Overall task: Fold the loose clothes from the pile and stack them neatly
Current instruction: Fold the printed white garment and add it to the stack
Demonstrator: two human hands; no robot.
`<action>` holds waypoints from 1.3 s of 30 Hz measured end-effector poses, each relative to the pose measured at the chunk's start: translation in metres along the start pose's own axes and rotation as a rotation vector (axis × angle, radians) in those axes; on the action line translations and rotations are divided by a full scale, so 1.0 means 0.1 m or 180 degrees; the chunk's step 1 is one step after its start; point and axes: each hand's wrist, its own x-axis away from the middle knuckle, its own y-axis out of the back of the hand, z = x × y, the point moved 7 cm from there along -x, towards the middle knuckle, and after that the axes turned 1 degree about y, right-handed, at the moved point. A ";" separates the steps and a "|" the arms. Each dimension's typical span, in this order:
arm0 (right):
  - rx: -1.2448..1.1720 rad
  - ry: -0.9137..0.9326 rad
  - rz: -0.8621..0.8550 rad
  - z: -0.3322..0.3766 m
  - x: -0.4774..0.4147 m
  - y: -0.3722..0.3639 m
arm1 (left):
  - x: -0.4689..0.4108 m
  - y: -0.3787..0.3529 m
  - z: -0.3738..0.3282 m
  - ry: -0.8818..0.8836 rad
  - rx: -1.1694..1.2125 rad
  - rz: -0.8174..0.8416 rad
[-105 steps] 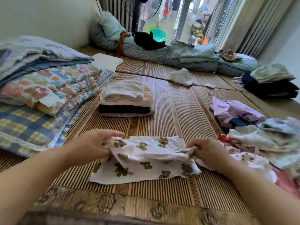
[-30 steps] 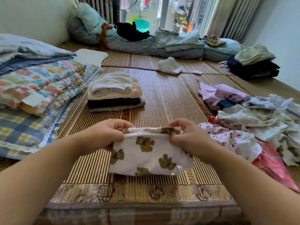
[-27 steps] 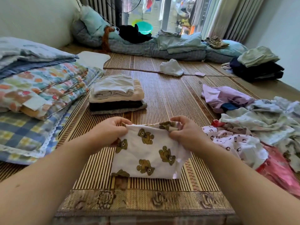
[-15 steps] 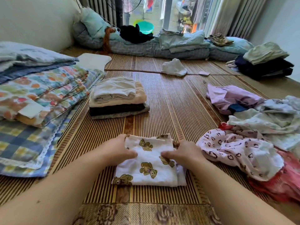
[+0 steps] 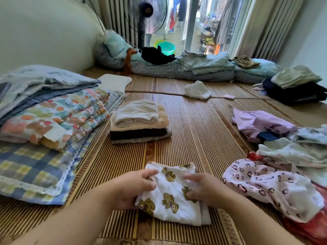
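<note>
Bright daylight from glass door (image 5: pixel 190 20) at back; soft shadows; wall (image 5: pixel 44 32) bent by wide-angle lens; picture slightly soft.

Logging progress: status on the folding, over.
Left hand, right hand hold bear-print cloth, folded small on mat. Folded stack beyond, nothing between.

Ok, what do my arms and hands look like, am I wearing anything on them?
Nothing visible. The left forearm and right forearm are bare to the picture's edge, no sleeves showing. The left hand and right hand have no gloves, and no watch, bracelet or ring shows.
</note>
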 end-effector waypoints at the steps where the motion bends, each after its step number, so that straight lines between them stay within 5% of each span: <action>1: 0.0047 -0.0019 0.0065 0.00 0.01 -0.02 | -0.02 0.01 -0.01 -0.0133 -0.0566 -0.0228; 3: 0.0162 0.0005 -0.0030 0.00 0.01 -0.04 | -0.02 0.02 -0.09 -0.0490 -0.1793 -0.0783; 5: 0.0166 0.0078 -0.0240 0.04 -0.01 -0.03 | -0.02 0.02 -0.15 -0.0695 -0.2233 -0.0984; 12: -0.0463 0.0500 -0.0715 0.47 -0.08 0.42 | 0.13 0.28 -0.60 -0.1652 -0.1889 -0.1226; 19: 0.0164 0.0981 -0.1283 1.45 -0.90 1.28 | 0.10 0.98 -1.64 -0.2260 -0.2509 -0.2082; 25: 0.0334 0.1100 -0.1050 1.91 -1.99 1.31 | -0.39 1.76 -2.24 -0.1764 -0.2896 -0.2582; 34: 0.1682 0.0654 -0.0612 1.78 -2.73 0.95 | -0.97 2.09 -1.90 -0.0409 -0.3283 -0.2493; 39: 0.1047 0.0948 -0.1303 1.63 -2.26 1.20 | -0.79 1.72 -2.07 -0.1073 -0.3376 -0.2801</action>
